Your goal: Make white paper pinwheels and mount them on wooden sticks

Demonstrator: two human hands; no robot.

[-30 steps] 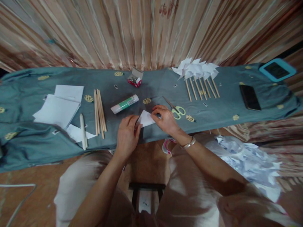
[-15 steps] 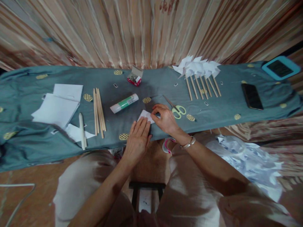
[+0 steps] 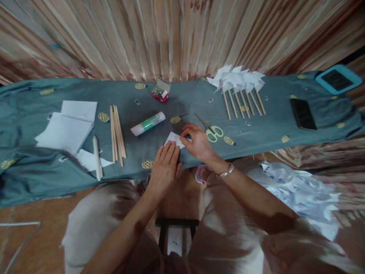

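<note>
A small folded piece of white paper (image 3: pixel 172 137) lies at the front edge of the cloth-covered table. My left hand (image 3: pixel 165 165) rests flat on it, fingers stretched forward and pressing it down. At the paper's right side, my right hand (image 3: pixel 198 142) pinches its edge between thumb and forefinger. Just right of that hand lie scissors (image 3: pixel 213 133) with pale green handles. A glue stick (image 3: pixel 148 123) with a green label rests beyond my left hand. Bare wooden sticks (image 3: pixel 116 135) are farther left.
Left are white paper sheets (image 3: pixel 67 131) and a white pen-like cutter (image 3: pixel 97 158). A red box of pins (image 3: pixel 160 93) stands at the back. Several paper pinwheels (image 3: pixel 236 82) lie back right, then a phone (image 3: pixel 303 114) and a blue-framed tablet (image 3: pixel 338 79). A bag of paper pieces (image 3: pixel 302 194) hangs below right.
The view has shifted slightly. My right hand has edged a little left along the paper; my left hand stays pressed on it.
</note>
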